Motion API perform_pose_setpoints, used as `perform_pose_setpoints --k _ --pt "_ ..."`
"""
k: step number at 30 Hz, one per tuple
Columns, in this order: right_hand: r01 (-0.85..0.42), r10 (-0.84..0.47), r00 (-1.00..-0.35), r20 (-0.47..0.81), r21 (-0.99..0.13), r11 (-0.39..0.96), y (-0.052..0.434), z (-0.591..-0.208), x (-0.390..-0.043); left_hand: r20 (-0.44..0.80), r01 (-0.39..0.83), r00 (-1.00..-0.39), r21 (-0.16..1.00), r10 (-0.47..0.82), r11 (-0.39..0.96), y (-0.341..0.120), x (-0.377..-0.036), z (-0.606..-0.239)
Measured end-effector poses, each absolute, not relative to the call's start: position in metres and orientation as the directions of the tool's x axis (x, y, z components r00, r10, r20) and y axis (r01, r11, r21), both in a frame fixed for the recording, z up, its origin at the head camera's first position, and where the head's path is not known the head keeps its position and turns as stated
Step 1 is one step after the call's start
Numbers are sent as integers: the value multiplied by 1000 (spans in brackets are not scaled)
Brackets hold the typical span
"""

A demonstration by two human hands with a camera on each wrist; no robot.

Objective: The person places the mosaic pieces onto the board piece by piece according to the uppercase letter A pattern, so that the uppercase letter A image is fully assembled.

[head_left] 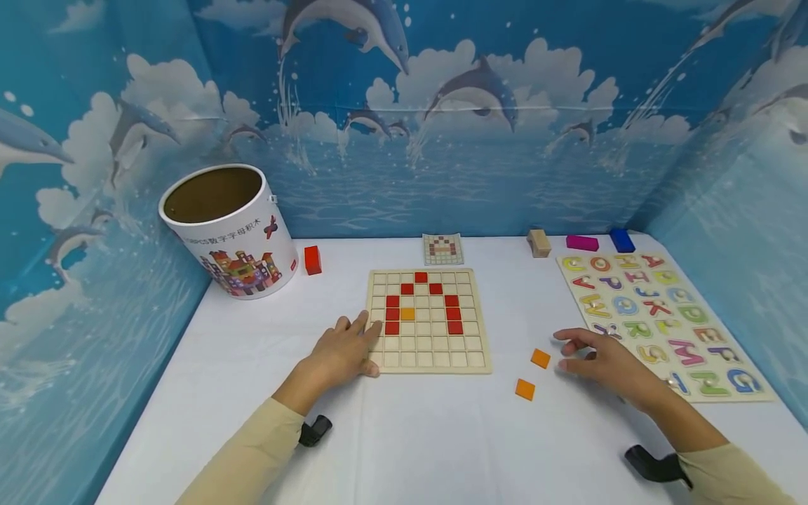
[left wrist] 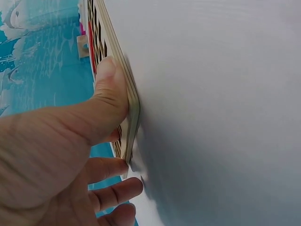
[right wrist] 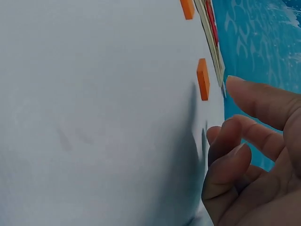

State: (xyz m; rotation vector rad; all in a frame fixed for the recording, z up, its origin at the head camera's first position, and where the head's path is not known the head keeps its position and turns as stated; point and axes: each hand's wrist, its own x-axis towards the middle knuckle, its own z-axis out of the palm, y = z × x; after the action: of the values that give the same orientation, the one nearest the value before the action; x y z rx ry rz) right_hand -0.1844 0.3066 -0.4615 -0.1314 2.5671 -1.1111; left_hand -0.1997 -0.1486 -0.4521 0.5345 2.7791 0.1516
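Note:
A square wooden grid board (head_left: 435, 361) lies mid-table, with several red tiles (head_left: 454, 327) forming a peaked shape and one orange tile (head_left: 407, 314) in its cells. My left hand (head_left: 341, 352) rests at the board's lower left corner. In the left wrist view its thumb (left wrist: 110, 87) lies against the board's edge (left wrist: 131, 103), the other fingers loosely bent beside it. My right hand (head_left: 609, 365) hovers right of two loose orange tiles, a farther one (head_left: 540, 358) and a nearer one (head_left: 525, 389). Nothing is between its relaxed, parted fingers, and the farther tile lies just beyond them.
A small pattern card (head_left: 443, 250) lies behind the board. A white bucket (head_left: 246, 245) and a red block (head_left: 312, 260) stand at the back left. Farther right are a wooden block (head_left: 539, 243), magenta block (head_left: 582, 243), blue block (head_left: 622, 240) and an alphabet board (head_left: 738, 389).

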Motion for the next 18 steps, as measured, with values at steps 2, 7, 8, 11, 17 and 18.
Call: perform_pose_setpoints --k 2,7,8,11,17,18 --pt "24 -220 -941 -256 -701 712 302 -464 -184 -280 349 -882 150 379 925 -149 -200 -452" --pt "-24 -232 -942 -242 -640 768 288 -468 -187 -279 353 -883 139 378 925 -150 -200 -452" --pt "-36 -239 -941 -238 -633 774 286 -468 -188 -278 353 -883 137 378 925 -150 -200 -452" --pt "-59 -252 -941 -227 -623 780 283 -471 -189 -274 358 -882 136 383 924 -150 -201 -454" --pt "-95 -279 -937 -210 -615 783 280 -472 -188 -264 360 -883 149 388 921 -149 -202 -455" --pt "-97 -278 -937 -209 -611 785 279 -472 -188 -265 359 -883 150 387 921 -149 -201 -455"
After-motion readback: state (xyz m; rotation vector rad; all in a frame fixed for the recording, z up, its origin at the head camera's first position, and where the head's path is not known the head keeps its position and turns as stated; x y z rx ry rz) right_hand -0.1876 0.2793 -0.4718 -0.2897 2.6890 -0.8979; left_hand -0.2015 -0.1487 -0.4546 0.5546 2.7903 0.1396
